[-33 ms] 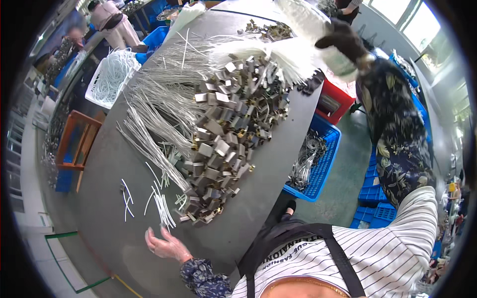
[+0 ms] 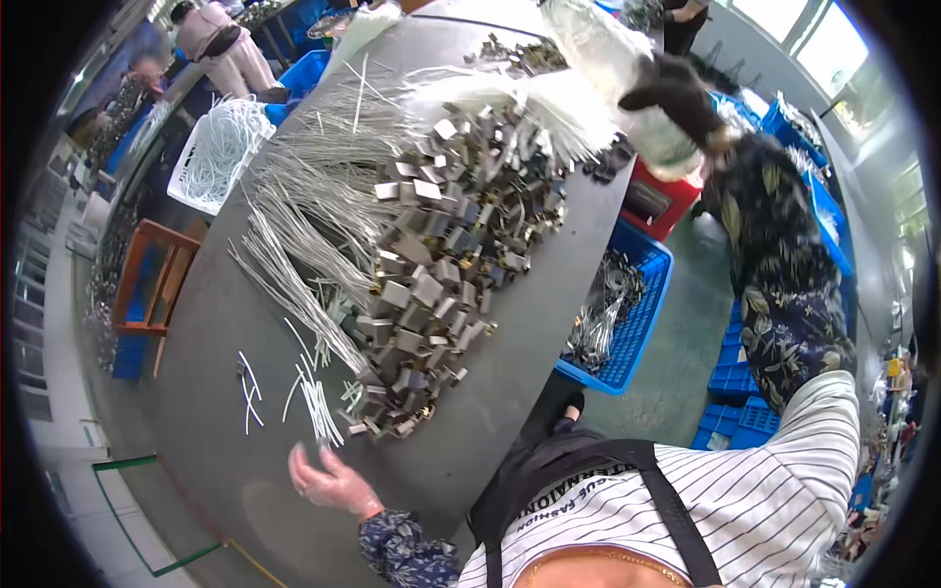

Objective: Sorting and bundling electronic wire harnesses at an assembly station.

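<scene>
Head view; white strips [image 2: 317,410] lie just beyond left grip [image 2: 336,484].

Right of the grey table [image 2: 196,392], my remote feed shows me green floor [image 2: 662,392]; left of it, brown wooden furniture [image 2: 147,284]; beyond its far right corner, windows [image 2: 828,54] glow white.
</scene>
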Available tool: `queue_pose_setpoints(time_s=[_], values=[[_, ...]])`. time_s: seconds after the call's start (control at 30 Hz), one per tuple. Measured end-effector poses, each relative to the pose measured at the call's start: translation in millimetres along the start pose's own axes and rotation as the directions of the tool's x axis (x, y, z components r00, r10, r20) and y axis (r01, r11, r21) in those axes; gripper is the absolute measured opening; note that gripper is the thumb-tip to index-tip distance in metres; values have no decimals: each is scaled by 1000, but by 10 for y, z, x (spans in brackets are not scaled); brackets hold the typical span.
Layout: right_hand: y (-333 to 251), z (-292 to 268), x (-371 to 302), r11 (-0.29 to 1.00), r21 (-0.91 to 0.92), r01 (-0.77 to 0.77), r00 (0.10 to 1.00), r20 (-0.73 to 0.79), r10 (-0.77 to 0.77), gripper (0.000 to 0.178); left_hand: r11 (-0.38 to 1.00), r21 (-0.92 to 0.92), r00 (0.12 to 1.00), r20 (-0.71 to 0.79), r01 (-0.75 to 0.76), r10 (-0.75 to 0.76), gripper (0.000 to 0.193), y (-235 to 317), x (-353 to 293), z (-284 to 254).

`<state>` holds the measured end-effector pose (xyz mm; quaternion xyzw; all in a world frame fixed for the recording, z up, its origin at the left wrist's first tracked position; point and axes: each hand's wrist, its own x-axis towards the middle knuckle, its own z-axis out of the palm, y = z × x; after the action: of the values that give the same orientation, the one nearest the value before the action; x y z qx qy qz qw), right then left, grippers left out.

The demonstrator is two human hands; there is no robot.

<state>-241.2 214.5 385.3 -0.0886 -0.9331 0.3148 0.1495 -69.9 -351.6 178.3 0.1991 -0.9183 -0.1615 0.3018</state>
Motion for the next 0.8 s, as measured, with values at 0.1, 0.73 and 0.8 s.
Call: queue_pose_setpoints(time_s=[0.1,0.73,0.8], values=[[647,200,-869,930,338,-149,987,111,117,65,929,-335,967,139,-158,214,24,974,-430,-255],[2812,3517,-4889,832,413,-371,833,544,102,62,806,-234,279,956,543,90,15,2118,-2968,1162],[2800,3757,-4855,921,234,-310,893,403,198,62,883,-306,375,912,355,165,24,2040,-3037,1364]])
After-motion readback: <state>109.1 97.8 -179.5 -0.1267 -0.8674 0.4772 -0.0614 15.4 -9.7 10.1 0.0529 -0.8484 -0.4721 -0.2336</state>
